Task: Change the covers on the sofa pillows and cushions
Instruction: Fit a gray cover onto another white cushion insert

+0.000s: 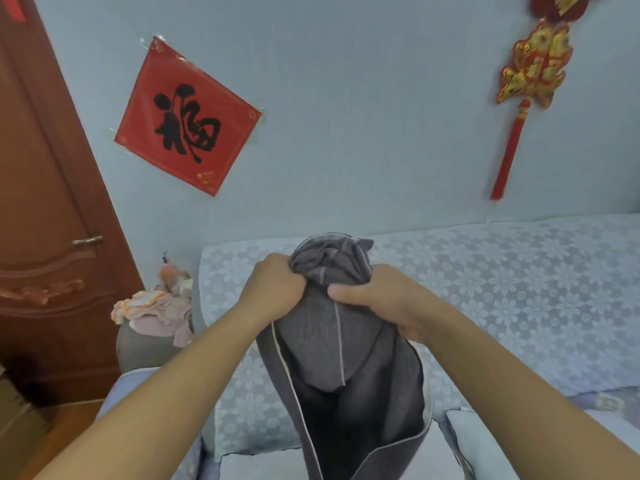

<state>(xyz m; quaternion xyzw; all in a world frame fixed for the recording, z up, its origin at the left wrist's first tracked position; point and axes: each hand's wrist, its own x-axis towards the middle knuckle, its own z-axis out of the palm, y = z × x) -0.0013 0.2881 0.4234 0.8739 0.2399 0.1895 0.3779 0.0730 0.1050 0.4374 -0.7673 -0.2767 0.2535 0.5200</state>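
**Both hands bunched on the grey cover, opening hanging below**

I have my left hand (277, 289) and right hand (384, 303) clenched on the gathered top of a grey cushion cover (339, 358), fingers curled into the cloth, the two fists almost touching at mid-frame. The cover hangs straight down from the grip: its long axis runs vertical, with the closed end crumpled above my knuckles and the open mouth, edged in pale piping, gaping toward me at the bottom of the view. Inner seams show, so I judge it is inside out or partly turned. Neither hand is clearly nearer; they sit level, the left at the cover's left edge, the right wrapping its front.

Below the opening lie pale blue sofa cushions (485, 441), apparently the ones awaiting covers. Behind stands the sofa back (485, 289) under white floral lace. To the left, a heap of pinkish laundry (156, 306) sits on a grey container.

On the wall, a red paper square (187, 116) carries the black character 福; small print at its lower corner is too small to read. A red and gold hanging ornament (533, 67) bears no writing I can make out.
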